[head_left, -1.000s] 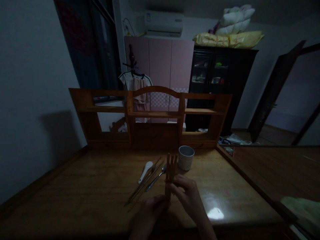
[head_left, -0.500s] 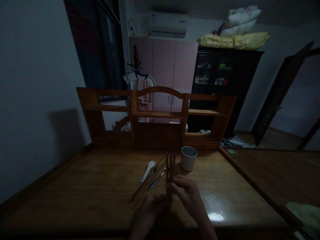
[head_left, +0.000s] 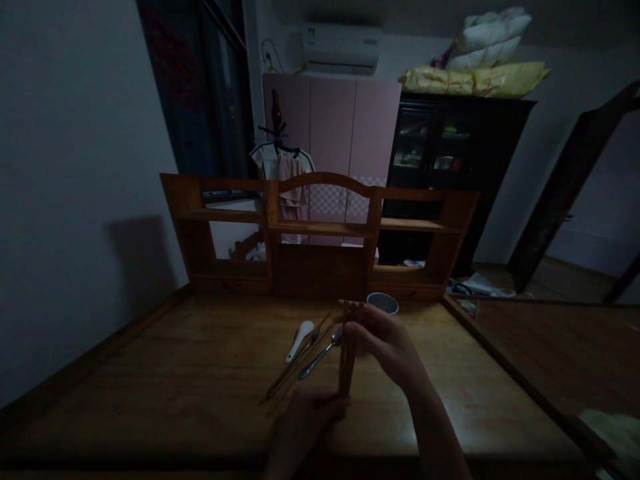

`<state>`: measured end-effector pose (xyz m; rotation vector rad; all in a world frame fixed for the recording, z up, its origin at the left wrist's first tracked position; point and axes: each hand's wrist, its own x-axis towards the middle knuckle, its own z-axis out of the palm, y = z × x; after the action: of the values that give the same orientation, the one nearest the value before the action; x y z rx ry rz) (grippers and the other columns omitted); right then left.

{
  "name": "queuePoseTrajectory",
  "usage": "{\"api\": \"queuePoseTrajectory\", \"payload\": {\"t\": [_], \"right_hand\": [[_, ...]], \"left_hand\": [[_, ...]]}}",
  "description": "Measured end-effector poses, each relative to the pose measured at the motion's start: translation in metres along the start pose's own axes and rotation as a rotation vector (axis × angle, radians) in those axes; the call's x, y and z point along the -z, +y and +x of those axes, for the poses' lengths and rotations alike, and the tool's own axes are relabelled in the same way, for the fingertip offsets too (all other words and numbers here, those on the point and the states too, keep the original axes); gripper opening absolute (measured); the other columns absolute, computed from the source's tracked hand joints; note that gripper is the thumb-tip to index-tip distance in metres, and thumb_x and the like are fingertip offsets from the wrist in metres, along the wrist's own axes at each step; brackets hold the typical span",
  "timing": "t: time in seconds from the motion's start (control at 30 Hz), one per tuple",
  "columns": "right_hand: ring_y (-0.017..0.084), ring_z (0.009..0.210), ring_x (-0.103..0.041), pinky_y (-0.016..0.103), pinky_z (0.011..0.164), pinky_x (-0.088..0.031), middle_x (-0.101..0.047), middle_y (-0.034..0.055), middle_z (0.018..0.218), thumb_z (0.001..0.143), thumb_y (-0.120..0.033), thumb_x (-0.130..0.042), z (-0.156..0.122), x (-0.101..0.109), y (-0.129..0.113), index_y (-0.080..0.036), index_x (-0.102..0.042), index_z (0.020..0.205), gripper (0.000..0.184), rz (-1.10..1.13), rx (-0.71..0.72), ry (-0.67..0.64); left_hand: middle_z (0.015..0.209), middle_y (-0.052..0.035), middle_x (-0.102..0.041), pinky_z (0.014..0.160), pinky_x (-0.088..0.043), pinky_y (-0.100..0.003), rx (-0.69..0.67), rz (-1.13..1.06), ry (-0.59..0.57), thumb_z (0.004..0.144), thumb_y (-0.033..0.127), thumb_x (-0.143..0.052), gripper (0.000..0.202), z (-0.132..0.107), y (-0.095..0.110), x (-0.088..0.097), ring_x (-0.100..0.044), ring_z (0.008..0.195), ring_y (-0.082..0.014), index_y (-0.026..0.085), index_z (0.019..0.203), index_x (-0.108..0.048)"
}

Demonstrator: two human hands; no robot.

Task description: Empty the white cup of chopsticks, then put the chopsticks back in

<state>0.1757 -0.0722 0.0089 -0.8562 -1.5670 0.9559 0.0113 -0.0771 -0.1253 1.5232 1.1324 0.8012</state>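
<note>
I hold a bundle of wooden chopsticks [head_left: 347, 363] upright over the wooden table [head_left: 190, 380]. My left hand [head_left: 305, 423] is closed round their lower ends, close to the table's near edge. My right hand [head_left: 387, 343] is closed on the upper part of the bundle, fingers pinching near the tips. Just left of the bundle lie a white ceramic spoon [head_left: 299, 340], a metal spoon [head_left: 320, 353] and several dark chopsticks [head_left: 293, 370] flat on the table. A pale cup [head_left: 383, 303] stands behind my right hand, partly hidden by it.
A wooden shelf unit [head_left: 320, 230] stands along the table's far edge. A second dark table [head_left: 555, 347] adjoins on the right. Behind are a pink wardrobe [head_left: 333, 133], a dark cabinet [head_left: 450, 153] topped with bedding, and an air conditioner [head_left: 343, 50]. The room is dim.
My right hand has slid up the chopstick bundle from near its base to its top, now covering part of the cup. My left hand stayed at the bottom. The view shifted slightly.
</note>
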Motion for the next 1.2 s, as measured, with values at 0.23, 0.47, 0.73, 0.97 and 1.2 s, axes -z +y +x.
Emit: {"api": "queuePoseTrajectory", "payload": {"t": [0.23,0.47,0.73,0.97,1.2], "right_hand": [[0.016,0.075,-0.066,0.026,0.063,-0.053,-0.074,0.0062,0.09,0.079,-0.032,-0.071,0.019,0.006,-0.026,-0.019,-0.074,0.096,0.021,0.01,-0.029,-0.124],[0.004,0.044,-0.04,0.017,0.039,-0.028,-0.066,0.0023,0.065,0.078,-0.035,-0.073,0.018,0.012,-0.026,-0.013,-0.076,0.088,0.025,-0.01,-0.101,-0.197],[0.005,0.047,-0.045,0.018,0.04,-0.032,-0.067,0.0032,0.069,0.078,-0.035,-0.073,0.016,0.015,-0.032,-0.015,-0.076,0.088,0.022,-0.011,-0.042,-0.139],[0.006,0.044,-0.043,0.019,0.039,-0.032,-0.073,0.0062,0.079,0.078,-0.039,-0.072,0.026,0.023,-0.042,-0.017,-0.075,0.091,0.025,-0.022,0.023,-0.037],[0.007,0.05,-0.049,0.02,0.044,-0.036,-0.074,0.0074,0.088,0.081,-0.037,-0.07,0.028,0.027,-0.04,-0.018,-0.073,0.092,0.022,0.054,0.069,0.017]], "left_hand": [[0.059,0.0013,-0.062,0.051,-0.031,-0.021,0.02,0.048,-0.002,0.074,0.051,-0.061,0.037,-0.002,0.005,0.002,-0.049,0.058,-0.0131,0.016,0.073,-0.077],[0.064,0.0016,-0.063,0.052,-0.035,-0.02,0.094,-0.065,-0.037,0.072,0.045,-0.065,0.035,0.0,-0.005,-0.001,-0.049,0.055,-0.0108,0.017,0.089,-0.077],[0.073,-0.0021,-0.07,0.056,-0.043,-0.023,-0.053,0.011,0.038,0.076,0.048,-0.063,0.035,0.0,-0.009,0.0,-0.06,0.066,-0.0159,0.018,0.09,-0.076],[0.082,-0.0057,-0.072,0.059,-0.05,-0.024,0.026,-0.116,0.137,0.07,0.053,-0.067,0.04,0.0,-0.006,0.001,-0.065,0.078,-0.0213,0.016,0.082,-0.076],[0.083,-0.0089,-0.073,0.058,-0.053,-0.026,-0.027,-0.245,0.182,0.068,0.057,-0.069,0.047,0.006,-0.015,0.007,-0.066,0.077,-0.0223,0.014,0.086,-0.074]]}}
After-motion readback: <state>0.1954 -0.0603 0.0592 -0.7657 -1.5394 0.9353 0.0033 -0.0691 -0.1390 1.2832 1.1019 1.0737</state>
